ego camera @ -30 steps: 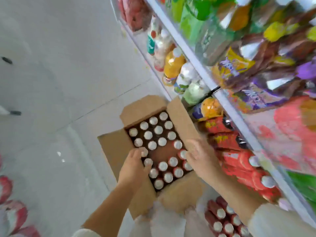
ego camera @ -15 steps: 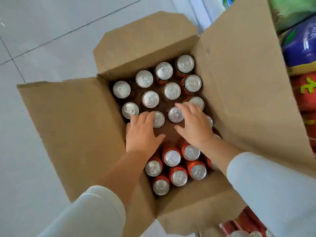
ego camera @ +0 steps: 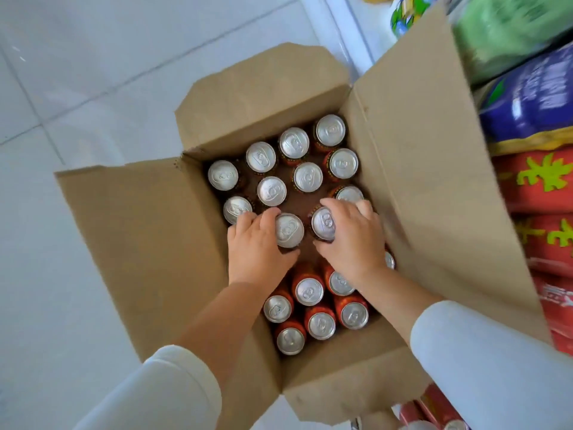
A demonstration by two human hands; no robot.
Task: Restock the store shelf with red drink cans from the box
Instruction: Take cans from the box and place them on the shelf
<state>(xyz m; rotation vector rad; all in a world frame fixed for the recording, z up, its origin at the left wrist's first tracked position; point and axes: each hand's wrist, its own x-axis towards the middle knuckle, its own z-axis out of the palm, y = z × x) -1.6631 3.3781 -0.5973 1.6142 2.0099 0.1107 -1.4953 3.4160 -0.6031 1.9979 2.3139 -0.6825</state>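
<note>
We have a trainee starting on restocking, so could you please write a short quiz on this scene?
1. True or false: the left hand and the right hand each grip a can.
2. The flaps of the cardboard box are: A taped shut, B folded open, C torn off.
3. Fill in: the other cans stand upright, showing ___ tops.
Key: 1 true; 2 B; 3 silver.

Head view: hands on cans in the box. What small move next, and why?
Probably lift both straight up, clear of the box: the left hand grips the left can, the right hand grips the right can, both upright among the rest.
</note>
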